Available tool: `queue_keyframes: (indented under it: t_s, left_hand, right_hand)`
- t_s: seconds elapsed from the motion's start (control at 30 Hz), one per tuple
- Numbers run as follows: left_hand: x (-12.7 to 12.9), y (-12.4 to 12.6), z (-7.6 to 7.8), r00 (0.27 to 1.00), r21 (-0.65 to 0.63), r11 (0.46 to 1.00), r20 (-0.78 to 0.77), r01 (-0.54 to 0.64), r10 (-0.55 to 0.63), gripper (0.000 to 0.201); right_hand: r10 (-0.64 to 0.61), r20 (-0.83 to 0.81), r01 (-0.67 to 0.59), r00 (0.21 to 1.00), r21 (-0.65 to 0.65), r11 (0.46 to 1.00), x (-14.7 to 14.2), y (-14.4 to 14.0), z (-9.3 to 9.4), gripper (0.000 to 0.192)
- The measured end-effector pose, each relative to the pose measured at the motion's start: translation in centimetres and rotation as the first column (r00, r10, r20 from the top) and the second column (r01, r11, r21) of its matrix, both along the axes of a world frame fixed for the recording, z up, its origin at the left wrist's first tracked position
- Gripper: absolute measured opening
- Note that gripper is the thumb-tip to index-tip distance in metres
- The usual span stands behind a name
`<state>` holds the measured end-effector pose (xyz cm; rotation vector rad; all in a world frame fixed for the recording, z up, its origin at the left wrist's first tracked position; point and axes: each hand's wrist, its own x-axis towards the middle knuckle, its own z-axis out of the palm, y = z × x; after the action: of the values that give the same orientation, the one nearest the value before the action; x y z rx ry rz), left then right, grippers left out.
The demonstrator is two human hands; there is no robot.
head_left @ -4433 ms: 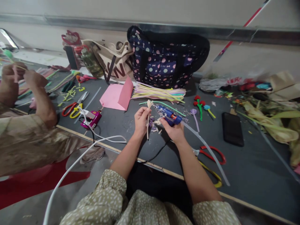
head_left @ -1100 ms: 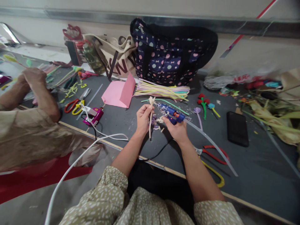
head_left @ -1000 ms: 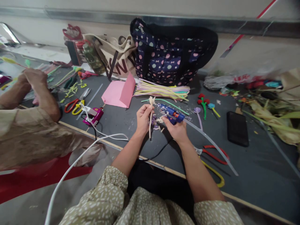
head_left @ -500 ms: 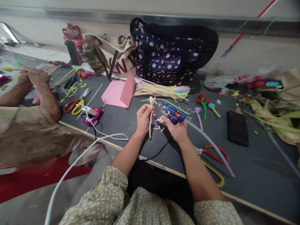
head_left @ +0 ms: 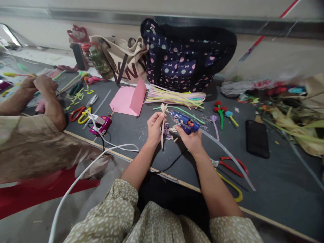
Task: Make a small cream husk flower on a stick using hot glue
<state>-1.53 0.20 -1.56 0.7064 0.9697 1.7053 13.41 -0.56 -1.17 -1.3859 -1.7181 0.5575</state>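
Between the thumb and fingers of my left hand [head_left: 155, 126] is a cream pipe-cleaner flower [head_left: 164, 107], its petals up and its stem hanging down. My right hand [head_left: 191, 140] is wrapped around a blue hot glue gun [head_left: 182, 118]. A long clear glue stick [head_left: 227, 153] trails out of the gun's back. The nozzle points left, close to the flower; whether they touch I cannot tell. Purple and cream clippings [head_left: 167, 132] lie on the table below. Right of the gun lies a finished-looking purple flower [head_left: 214, 119] on a stem.
A pipe-cleaner bundle [head_left: 177, 97] and pink paper [head_left: 126, 99] lie ahead. Red-and-yellow-handled scissors [head_left: 234, 167] lie beside my right forearm, a phone [head_left: 257, 139] farther right. A magenta power adapter [head_left: 101, 125] with a white cable is at left, near a co-worker's hands [head_left: 42, 82]. Bags [head_left: 187, 57] stand behind.
My hands, the flower and the glue gun stay almost exactly where they were. The co-worker's hands at the left have shifted slightly.
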Motion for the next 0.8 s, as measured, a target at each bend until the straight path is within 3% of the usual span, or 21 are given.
queue_keyframes:
  t_s: [0.8]
  left_hand:
    - [-0.02, 0.00, 0.09, 1.000, -0.010, 1.000, 0.020, 0.007, -0.007, 0.026]
  right_hand:
    - [0.020, -0.009, -0.020, 1.000, -0.044, 0.999, 0.01, -0.03, 0.07, 0.034]
